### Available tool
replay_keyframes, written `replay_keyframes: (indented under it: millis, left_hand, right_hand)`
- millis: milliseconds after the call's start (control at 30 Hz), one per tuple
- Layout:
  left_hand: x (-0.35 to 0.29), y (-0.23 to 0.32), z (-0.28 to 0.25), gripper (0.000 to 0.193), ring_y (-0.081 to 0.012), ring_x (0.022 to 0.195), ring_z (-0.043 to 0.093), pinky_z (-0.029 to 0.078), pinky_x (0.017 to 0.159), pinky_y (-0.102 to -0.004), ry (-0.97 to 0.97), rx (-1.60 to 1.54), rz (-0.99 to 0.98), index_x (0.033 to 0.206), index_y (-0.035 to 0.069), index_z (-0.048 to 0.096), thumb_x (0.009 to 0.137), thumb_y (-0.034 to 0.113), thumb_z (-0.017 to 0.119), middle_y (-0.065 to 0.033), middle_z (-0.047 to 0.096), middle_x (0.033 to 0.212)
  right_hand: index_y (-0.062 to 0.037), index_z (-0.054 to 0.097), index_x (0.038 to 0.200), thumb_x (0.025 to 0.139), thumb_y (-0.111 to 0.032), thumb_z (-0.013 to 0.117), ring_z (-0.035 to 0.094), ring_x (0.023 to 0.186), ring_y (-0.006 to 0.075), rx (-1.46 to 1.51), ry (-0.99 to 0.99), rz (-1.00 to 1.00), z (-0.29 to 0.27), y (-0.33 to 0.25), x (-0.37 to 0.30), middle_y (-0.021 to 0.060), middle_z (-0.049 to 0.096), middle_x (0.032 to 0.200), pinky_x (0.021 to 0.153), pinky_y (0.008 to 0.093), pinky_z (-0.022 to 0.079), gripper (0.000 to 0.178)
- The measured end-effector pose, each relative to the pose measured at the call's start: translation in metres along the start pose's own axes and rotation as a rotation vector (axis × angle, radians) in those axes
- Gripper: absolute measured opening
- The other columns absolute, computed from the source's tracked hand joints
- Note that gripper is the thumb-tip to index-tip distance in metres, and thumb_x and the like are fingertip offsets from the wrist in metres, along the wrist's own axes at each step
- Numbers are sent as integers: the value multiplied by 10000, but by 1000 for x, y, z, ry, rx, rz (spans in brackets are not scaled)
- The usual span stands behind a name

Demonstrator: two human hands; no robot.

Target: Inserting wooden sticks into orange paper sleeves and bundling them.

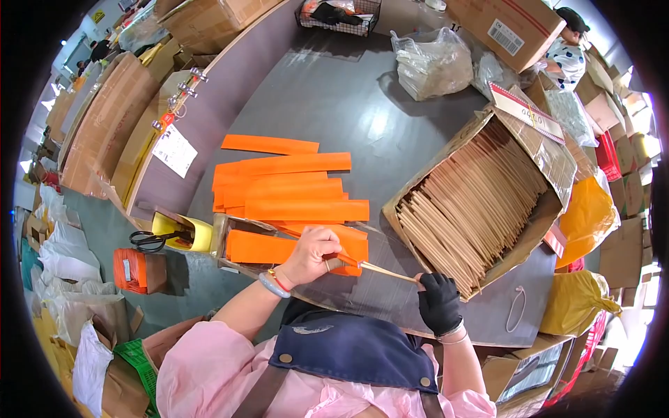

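Observation:
Thin pale wooden sticks [389, 272], looking like a pair of chopsticks, slant between my two hands. My left hand [312, 256] pinches a narrow orange sleeve [348, 260] at their left end; how far they reach inside it is hidden. The right end of the sticks is gripped in the fingertips of my right hand [439, 301], which wears a black fingerless glove. Flat orange strips [293, 187] lie in overlapping rows beyond my left hand, with more in a small open cardboard tray [221, 240] beside it. An open cardboard box [404, 233] of many thin brown sticks [474, 202] tilts near my right hand.
A yellow holder [202, 235] with black-handled scissors [150, 241] sits at the table's left edge. Farther back are a clear plastic bag [432, 63], a wire basket [340, 24] and a large carton [509, 31]. A rubber band [516, 308] lies at right. Another person [566, 59] stands far right.

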State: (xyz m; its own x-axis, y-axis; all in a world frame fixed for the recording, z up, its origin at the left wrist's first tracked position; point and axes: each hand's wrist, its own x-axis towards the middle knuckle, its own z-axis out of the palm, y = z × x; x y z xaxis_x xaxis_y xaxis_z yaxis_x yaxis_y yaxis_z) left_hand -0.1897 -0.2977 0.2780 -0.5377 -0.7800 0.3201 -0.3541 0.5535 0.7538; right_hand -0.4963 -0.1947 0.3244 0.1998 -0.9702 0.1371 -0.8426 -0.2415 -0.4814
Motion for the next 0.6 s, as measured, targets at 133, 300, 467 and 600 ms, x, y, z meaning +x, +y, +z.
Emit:
replay_keyframes:
  millis: [133, 300, 467, 600]
  left_hand:
    - [7, 26, -1, 204, -208, 841, 558, 390, 787, -372, -30, 209, 138, 862, 132, 669, 704, 184, 787, 14, 601, 884]
    - [23, 47, -11, 116, -190, 748, 613, 425, 684, -337, -78, 415, 242, 864, 136, 674, 757, 172, 704, 6, 652, 845]
    - [35, 63, -4, 152, -215, 805, 605, 444, 703, -361, -155, 432, 294, 886, 112, 674, 746, 152, 717, -17, 643, 867]
    - [56, 44, -28, 281, -253, 960, 572, 452, 824, -397, 154, 588, 140, 985, 98, 690, 726, 179, 761, -52, 632, 970]
  right_hand:
    - [-102, 617, 1031, 859, -89, 633, 598, 804, 332, -81, -28, -33, 1, -15, 10, 113, 619, 842, 678, 436, 448, 174]
    - [-48, 519, 1299, 901, -134, 605, 597, 988, 366, 47, -45, 97, -4, -21, 27, 187, 616, 1119, 827, 447, 469, 416]
    - [75, 317, 1465, 1023, -204, 447, 436, 1361, 351, 492, 86, -190, 8, -70, 41, 249, 445, 1449, 1099, 386, 348, 539]
    - [-7, 635, 1150, 933, -126, 626, 620, 1059, 300, 411, 325, 243, 17, -10, 23, 165, 655, 1103, 945, 381, 464, 248]
